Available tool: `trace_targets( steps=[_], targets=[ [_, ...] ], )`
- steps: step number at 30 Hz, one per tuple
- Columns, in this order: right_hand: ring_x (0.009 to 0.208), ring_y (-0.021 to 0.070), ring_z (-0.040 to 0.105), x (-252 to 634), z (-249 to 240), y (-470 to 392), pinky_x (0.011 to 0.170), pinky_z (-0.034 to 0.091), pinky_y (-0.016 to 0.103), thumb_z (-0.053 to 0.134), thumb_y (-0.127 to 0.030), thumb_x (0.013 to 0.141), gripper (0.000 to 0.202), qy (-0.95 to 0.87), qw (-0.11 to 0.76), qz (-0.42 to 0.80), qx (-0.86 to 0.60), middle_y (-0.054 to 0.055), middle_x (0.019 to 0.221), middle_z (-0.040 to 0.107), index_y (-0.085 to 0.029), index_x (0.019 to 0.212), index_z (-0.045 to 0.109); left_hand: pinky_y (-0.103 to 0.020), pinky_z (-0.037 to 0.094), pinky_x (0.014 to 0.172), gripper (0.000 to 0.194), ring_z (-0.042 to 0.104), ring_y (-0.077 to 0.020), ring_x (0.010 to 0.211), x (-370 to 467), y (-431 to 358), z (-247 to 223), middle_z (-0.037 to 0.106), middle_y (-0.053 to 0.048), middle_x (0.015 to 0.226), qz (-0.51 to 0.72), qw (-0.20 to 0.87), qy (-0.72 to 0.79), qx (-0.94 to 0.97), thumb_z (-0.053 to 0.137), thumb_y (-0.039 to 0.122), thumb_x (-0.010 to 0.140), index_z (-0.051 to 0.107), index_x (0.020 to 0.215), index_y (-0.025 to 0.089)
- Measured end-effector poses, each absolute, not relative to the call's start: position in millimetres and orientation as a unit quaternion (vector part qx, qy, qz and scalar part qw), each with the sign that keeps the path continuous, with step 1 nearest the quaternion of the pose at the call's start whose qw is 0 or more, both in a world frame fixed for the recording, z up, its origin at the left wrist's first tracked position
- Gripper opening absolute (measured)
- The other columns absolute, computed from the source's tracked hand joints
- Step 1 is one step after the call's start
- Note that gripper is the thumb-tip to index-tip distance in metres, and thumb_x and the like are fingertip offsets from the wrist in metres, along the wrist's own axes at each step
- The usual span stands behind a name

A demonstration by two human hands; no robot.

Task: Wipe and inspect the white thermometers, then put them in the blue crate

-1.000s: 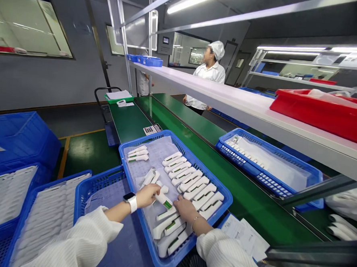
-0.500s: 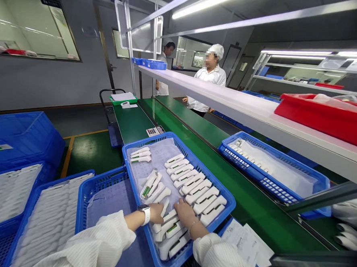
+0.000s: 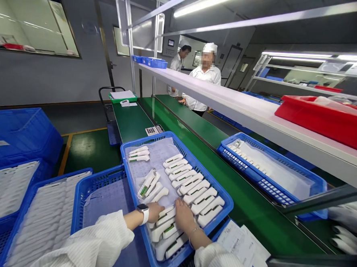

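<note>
A blue plastic basket [image 3: 232,197], lined with pale sheeting, stands in front of me with rows of white, handled device housings [image 3: 203,195]. Several show green strips, perhaps circuit boards. In its near half, my left hand [image 3: 154,212], with a watch on the wrist, closes on one end of a white device housing [image 3: 165,212]. My right hand [image 3: 184,217] is at that housing's other end, fingers bent over it, fingertips partly hidden. Just beyond my left hand lie loose housings [image 3: 153,188], and a small group [image 3: 139,154] sits in the far left corner.
Blue baskets of white parts [image 3: 51,206] stand at left, beside a basket [image 3: 82,200] with lining showing. Across the green conveyor [image 3: 185,128] is another basket [image 3: 269,171]. A shelf [image 3: 243,103] with a red bin [image 3: 324,122] overhangs it. Two people stand beyond; papers [image 3: 244,246] lie at right.
The white housing at my left fingers has gone from raised and tilted to lying flat in the near row. My hands barely shifted. The people in the background changed posture.
</note>
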State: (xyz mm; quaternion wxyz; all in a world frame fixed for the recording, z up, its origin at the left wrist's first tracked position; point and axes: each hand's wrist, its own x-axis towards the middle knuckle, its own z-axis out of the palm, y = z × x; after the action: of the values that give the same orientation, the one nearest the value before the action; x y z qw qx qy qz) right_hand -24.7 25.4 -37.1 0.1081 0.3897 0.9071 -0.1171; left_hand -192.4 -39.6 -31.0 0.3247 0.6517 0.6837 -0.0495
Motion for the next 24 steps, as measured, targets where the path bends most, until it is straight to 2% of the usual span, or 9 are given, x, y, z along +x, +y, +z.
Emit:
trace_targets(
  steps=[3, 7, 10, 13, 16, 20, 22, 24],
  targets=[
    [0.133, 0.0311, 0.029, -25, -44, 18, 0.106, 0.026, 0.057, 0.055, -0.026, 0.09, 0.048, 0.913, 0.114, -0.124, 0.371, 0.01, 0.145, 0.032, -0.02, 0.135, 0.04, -0.041, 0.049, 0.087, 0.027, 0.058, -0.0186, 0.097, -203, -29, -22, 0.06, -0.007, 0.108, -0.028, 0.294, 0.705, 0.645, 0.053, 0.036, 0.087, 0.058, 0.105, 0.016],
    [0.135, 0.0317, 0.025, -29, -46, 17, 0.108, 0.021, 0.058, 0.058, -0.028, 0.088, 0.051, 0.914, 0.123, -0.148, 0.357, 0.011, 0.146, 0.031, -0.018, 0.135, 0.04, -0.046, 0.047, 0.091, 0.034, 0.054, -0.0227, 0.108, -212, -4, -10, 0.054, -0.009, 0.121, 0.02, 0.226, 0.746, 0.627, 0.053, 0.035, 0.087, 0.053, 0.116, 0.016],
    [0.135, 0.0317, 0.026, -34, -41, 18, 0.108, 0.023, 0.057, 0.058, -0.03, 0.087, 0.049, 0.913, 0.104, -0.165, 0.358, 0.012, 0.145, 0.033, -0.017, 0.133, 0.043, -0.048, 0.046, 0.093, 0.039, 0.051, -0.0246, 0.112, -203, 15, -6, 0.05, -0.01, 0.126, 0.035, 0.216, 0.743, 0.632, 0.056, 0.034, 0.086, 0.05, 0.12, 0.017],
    [0.133, 0.0303, 0.029, -36, -36, 18, 0.107, 0.026, 0.055, 0.056, -0.028, 0.089, 0.043, 0.913, 0.063, -0.183, 0.358, 0.012, 0.142, 0.037, -0.017, 0.129, 0.047, -0.046, 0.046, 0.093, 0.033, 0.054, -0.0226, 0.108, -190, 29, -2, 0.055, -0.009, 0.12, 0.04, 0.237, 0.725, 0.645, 0.056, 0.033, 0.086, 0.055, 0.113, 0.015],
    [0.129, 0.0268, 0.037, -28, -32, 22, 0.105, 0.031, 0.051, 0.055, -0.025, 0.089, 0.037, 0.914, 0.014, -0.211, 0.347, 0.01, 0.138, 0.042, -0.017, 0.125, 0.05, -0.044, 0.048, 0.09, 0.031, 0.056, -0.0211, 0.103, -192, 30, 6, 0.058, -0.008, 0.115, 0.064, 0.253, 0.711, 0.653, 0.057, 0.034, 0.086, 0.056, 0.111, 0.015],
    [0.118, 0.0221, 0.049, -17, -25, 33, 0.101, 0.038, 0.044, 0.048, -0.017, 0.09, 0.035, 0.902, -0.051, -0.243, 0.354, 0.01, 0.13, 0.05, -0.017, 0.125, 0.048, -0.046, 0.047, 0.091, 0.038, 0.055, -0.0223, 0.106, -220, 14, 18, 0.053, -0.009, 0.122, 0.139, 0.235, 0.725, 0.632, 0.055, 0.035, 0.086, 0.05, 0.119, 0.017],
    [0.123, 0.0236, 0.044, -19, -20, 37, 0.103, 0.036, 0.043, 0.044, -0.017, 0.09, 0.042, 0.896, -0.088, -0.245, 0.361, 0.013, 0.133, 0.046, -0.014, 0.132, 0.042, -0.043, 0.049, 0.088, 0.037, 0.056, -0.0208, 0.101, -231, 4, 20, 0.055, -0.009, 0.117, 0.167, 0.232, 0.738, 0.611, 0.054, 0.037, 0.087, 0.052, 0.117, 0.016],
    [0.131, 0.0263, 0.033, -29, -15, 37, 0.108, 0.03, 0.043, 0.047, -0.025, 0.088, 0.051, 0.896, -0.12, -0.241, 0.353, 0.016, 0.141, 0.037, -0.013, 0.137, 0.035, -0.039, 0.051, 0.081, 0.035, 0.059, -0.0181, 0.092, -234, -2, 22, 0.059, -0.007, 0.107, 0.182, 0.241, 0.745, 0.595, 0.054, 0.039, 0.087, 0.053, 0.113, 0.015]
  ],
)
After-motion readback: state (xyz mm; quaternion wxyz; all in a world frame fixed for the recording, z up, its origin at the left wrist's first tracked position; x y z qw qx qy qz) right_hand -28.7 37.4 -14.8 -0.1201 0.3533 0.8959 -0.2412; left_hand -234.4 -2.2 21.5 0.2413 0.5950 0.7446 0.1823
